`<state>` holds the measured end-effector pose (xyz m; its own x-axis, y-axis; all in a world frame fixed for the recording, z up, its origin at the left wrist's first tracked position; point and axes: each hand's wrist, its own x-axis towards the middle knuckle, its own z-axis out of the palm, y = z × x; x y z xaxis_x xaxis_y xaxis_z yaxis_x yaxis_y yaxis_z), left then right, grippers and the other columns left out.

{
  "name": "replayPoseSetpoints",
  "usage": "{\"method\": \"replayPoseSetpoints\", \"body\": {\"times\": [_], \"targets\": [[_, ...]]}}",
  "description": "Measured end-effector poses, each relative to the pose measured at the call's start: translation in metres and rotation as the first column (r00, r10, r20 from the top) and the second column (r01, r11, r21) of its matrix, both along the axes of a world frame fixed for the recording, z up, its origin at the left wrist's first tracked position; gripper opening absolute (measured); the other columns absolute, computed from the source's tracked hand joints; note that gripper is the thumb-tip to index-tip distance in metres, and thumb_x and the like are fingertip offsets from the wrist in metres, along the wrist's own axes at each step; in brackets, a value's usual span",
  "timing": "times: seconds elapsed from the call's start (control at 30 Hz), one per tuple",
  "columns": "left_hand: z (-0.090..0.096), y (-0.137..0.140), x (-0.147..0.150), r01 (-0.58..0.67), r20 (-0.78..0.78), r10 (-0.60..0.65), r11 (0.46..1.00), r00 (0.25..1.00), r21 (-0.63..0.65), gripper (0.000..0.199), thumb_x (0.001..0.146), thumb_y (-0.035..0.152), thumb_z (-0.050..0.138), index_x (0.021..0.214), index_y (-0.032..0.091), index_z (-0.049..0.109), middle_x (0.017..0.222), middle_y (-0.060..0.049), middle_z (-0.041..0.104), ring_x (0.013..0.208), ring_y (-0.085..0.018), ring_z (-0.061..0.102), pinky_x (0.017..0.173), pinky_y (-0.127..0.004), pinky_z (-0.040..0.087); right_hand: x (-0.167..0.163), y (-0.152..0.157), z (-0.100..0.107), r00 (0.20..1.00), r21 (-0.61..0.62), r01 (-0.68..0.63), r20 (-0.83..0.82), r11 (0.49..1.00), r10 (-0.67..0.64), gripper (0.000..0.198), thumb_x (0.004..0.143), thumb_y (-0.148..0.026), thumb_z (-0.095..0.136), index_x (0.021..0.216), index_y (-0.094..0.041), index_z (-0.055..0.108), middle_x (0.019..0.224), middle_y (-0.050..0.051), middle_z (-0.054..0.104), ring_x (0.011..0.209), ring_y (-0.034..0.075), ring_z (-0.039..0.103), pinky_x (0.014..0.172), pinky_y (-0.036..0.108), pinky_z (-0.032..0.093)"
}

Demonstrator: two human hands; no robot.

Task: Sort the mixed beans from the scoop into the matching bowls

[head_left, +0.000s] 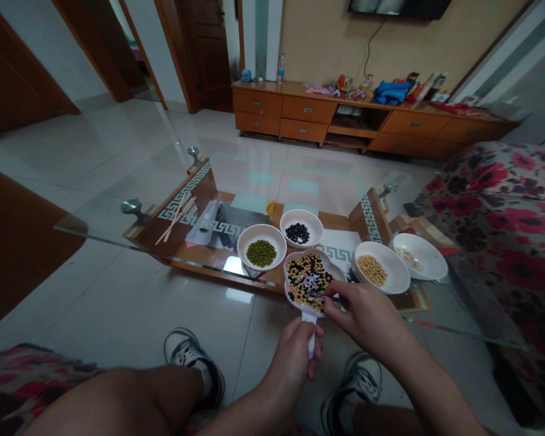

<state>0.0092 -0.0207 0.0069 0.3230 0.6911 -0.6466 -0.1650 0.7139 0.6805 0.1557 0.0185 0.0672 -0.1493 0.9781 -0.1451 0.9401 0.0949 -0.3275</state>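
Left knee [118, 393] closest. Your left fingers [318, 348] wrap the handle [311, 342], its axis running away from you; nearer right fingers [344, 288] pinch a slim dark tool [318, 295], scooped mixed beans [306, 264] just ahead-left.

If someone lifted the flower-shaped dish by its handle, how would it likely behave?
The flower-shaped dish looks rigid, so it would probably hold its shape. Its loose black and yellow beans are small and roundish, likely to roll if tilted. With them beyond the handle, it may feel front-heavy.
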Motion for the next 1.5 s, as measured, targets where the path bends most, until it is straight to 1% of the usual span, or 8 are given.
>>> {"method": "replayPoseSetpoints", "body": {"times": [0.23,0.5,0.63,0.77,0.9,1.07,1.33,1.5], "targets": [[0.001,0.001,0.0,0.007,0.004,-0.007,1.0,1.0,0.018,0.031,0.073,0.044,0.042,0.083,0.017,0.053,0.06,0.004,0.046,0.042,-0.008,0.033,0.042,-0.024,0.023,-0.008,0.006,0.0,0.997,0.18,0.063,-0.055,0.982,-0.054,0.022,0.087,-0.033,0.051,0.086,-0.023,0.07,0.076,0.003,0.072,0.064,0.015,0.063,0.059,0.025,0.038],[-0.005,0.001,0.001,0.004,0.029,-0.005,0.999,1.0,0.032,0.032,0.074,0.048,0.043,0.078,0.017,0.052,0.058,0.003,0.046,0.04,-0.008,0.032,0.042,-0.024,0.023,-0.042,0.023,-0.001,0.985,0.335,0.115,-0.163,0.935,-0.062,0.021,0.089,-0.032,0.052,0.093,-0.024,0.07,0.082,0.002,0.073,0.071,0.015,0.065,0.065,0.024,0.04],[-0.007,0.003,0.002,0.007,0.029,-0.008,1.0,1.0,0.023,0.035,0.073,0.053,0.044,0.075,0.019,0.051,0.054,0.004,0.044,0.039,-0.008,0.032,0.041,-0.025,0.022,-0.058,0.03,-0.002,0.978,0.327,0.107,-0.206,0.939,-0.04,0.021,0.092,-0.031,0.049,0.095,-0.022,0.068,0.09,0.005,0.072,0.083,0.017,0.066,0.074,0.026,0.042],[-0.005,0.003,0.002,-0.008,0.045,0.007,1.0,0.999,0.016,0.035,0.074,0.054,0.047,0.075,0.019,0.051,0.053,0.005,0.043,0.04,-0.008,0.033,0.043,-0.024,0.023,-0.063,0.033,-0.004,0.98,0.328,0.117,-0.194,0.938,-0.054,0.024,0.095,-0.032,0.046,0.099,-0.022,0.067,0.089,0.006,0.072,0.084,0.018,0.066,0.073,0.027,0.042],[-0.004,0.002,0.002,-0.007,0.048,0.006,1.0,0.999,0.018,0.04,0.074,0.058,0.047,0.076,0.019,0.052,0.055,0.005,0.044,0.04,-0.008,0.032,0.043,-0.025,0.022,-0.056,0.03,-0.002,0.98,0.311,0.151,-0.168,0.938,-0.103,0.026,0.094,-0.037,0.045,0.101,-0.023,0.066,0.088,0.005,0.073,0.076,0.018,0.066,0.064,0.026,0.039],[-0.003,0.0,0.001,-0.015,0.042,0.014,1.0,0.999,0.017,0.032,0.075,0.048,0.046,0.08,0.018,0.053,0.059,0.004,0.046,0.043,-0.008,0.033,0.042,-0.024,0.023,-0.038,0.022,-0.001,0.985,0.248,0.17,-0.077,0.954,-0.156,0.023,0.09,-0.038,0.048,0.097,-0.024,0.065,0.081,0.003,0.072,0.066,0.018,0.065,0.059,0.027,0.036],[-0.002,0.001,0.001,-0.02,0.034,0.019,1.0,0.999,0.016,0.028,0.073,0.043,0.044,0.081,0.018,0.052,0.059,0.003,0.045,0.043,-0.009,0.033,0.042,-0.024,0.023,-0.021,0.01,-0.01,0.996,0.065,0.023,0.085,0.998,-0.029,0.021,0.09,-0.033,0.046,0.094,-0.023,0.064,0.081,0.004,0.072,0.071,0.019,0.067,0.056,0.027,0.031],[-0.001,0.001,0.0,-0.01,0.03,0.009,1.0,0.999,0.014,0.029,0.073,0.044,0.043,0.081,0.018,0.052,0.059,0.004,0.046,0.041,-0.008,0.032,0.042,-0.024,0.023,-0.018,0.007,-0.014,0.994,0.051,0.008,0.104,0.999,-0.013,0.021,0.091,-0.032,0.045,0.092,-0.023,0.064,0.083,0.004,0.072,0.073,0.019,0.068,0.056,0.027,0.03]]}}
